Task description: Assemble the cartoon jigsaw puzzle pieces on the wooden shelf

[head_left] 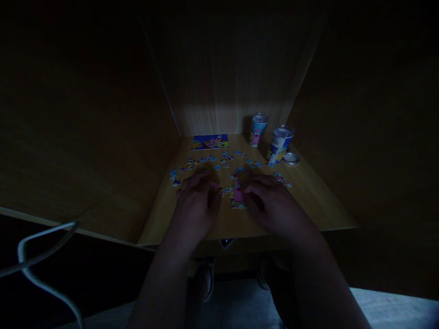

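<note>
A partly joined jigsaw puzzle (238, 197) with a pink cartoon figure lies on the wooden surface between my hands. My left hand (198, 197) is closed at its left, thumb and forefinger brought together beside some yellow puzzle pieces (226, 190). Whatever those fingers pinch is too dark to make out. On the other side, my right hand (269, 197) has its curled fingertips at the joined section's right edge, and they cover part of it. Loose jigsaw pieces (226, 157) are scattered in an arc beyond both hands.
A picture card (210, 141) lies near the back panel. Two printed cans (258, 130) (280, 144) stand at the back right, with a round metal lid (291, 158) beside them. Dark wooden walls flank the surface. A white cable (44, 283) hangs at lower left.
</note>
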Motion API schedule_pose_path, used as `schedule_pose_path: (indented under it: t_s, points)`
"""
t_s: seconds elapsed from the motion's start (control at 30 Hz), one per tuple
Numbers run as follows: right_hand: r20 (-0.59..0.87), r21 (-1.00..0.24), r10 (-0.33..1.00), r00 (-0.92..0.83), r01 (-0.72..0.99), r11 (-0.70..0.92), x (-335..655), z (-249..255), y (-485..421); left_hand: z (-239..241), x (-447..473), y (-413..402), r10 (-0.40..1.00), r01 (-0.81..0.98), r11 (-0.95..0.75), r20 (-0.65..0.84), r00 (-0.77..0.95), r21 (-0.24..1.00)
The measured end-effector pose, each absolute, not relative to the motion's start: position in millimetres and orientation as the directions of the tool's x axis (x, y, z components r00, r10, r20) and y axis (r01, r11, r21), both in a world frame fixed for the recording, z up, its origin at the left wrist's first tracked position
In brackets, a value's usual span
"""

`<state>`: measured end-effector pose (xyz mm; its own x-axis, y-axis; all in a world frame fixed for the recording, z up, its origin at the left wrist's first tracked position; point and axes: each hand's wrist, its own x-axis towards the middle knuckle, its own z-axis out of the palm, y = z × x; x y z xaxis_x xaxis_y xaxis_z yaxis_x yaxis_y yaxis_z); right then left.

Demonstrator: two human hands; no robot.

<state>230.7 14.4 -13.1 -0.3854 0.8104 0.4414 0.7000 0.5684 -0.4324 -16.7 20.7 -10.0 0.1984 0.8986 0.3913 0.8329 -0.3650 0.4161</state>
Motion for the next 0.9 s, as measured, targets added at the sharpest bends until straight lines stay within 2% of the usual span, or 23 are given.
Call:
schedule_pose_path:
  t_s: [0.9]
  points:
    - [0.429,-0.451,0.816,-0.387,0.69,0.565,231.0,-13.0,13.4,-7.7,-13.1,19.0,0.91,0.848,-0.336,0.374,0.18,0.41]
